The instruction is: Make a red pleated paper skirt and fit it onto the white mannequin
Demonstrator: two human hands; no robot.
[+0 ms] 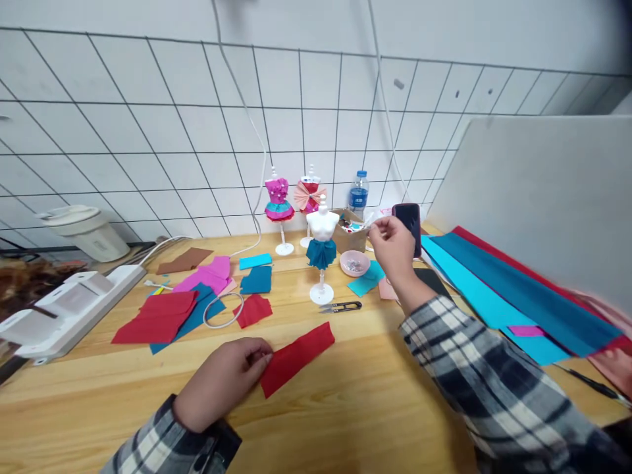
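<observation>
My left hand (230,375) pinches the left end of a red crepe paper strip (299,355) lying slantwise on the table. Out ahead, my right hand (395,247) is raised beside a small cardboard box (349,241) of mixed scraps, thumb and finger pressed together. A whitish bit shows at those fingertips, too small to name. Between the hands stands a white mini dress form (322,227) wearing a teal gathered paper skirt (321,253). Thread snips (342,307) lie at its base. A pink bowl (354,263) of small shiny pieces sits near my right wrist.
Two dressed mini forms, one in magenta (277,194) and one with a peach bow (310,196), stand behind. Paper pieces (155,317), a ring (223,326) and a power strip (74,316) lie left. Right are a phone (407,220), long paper sheets (523,289) and a bottle (359,195).
</observation>
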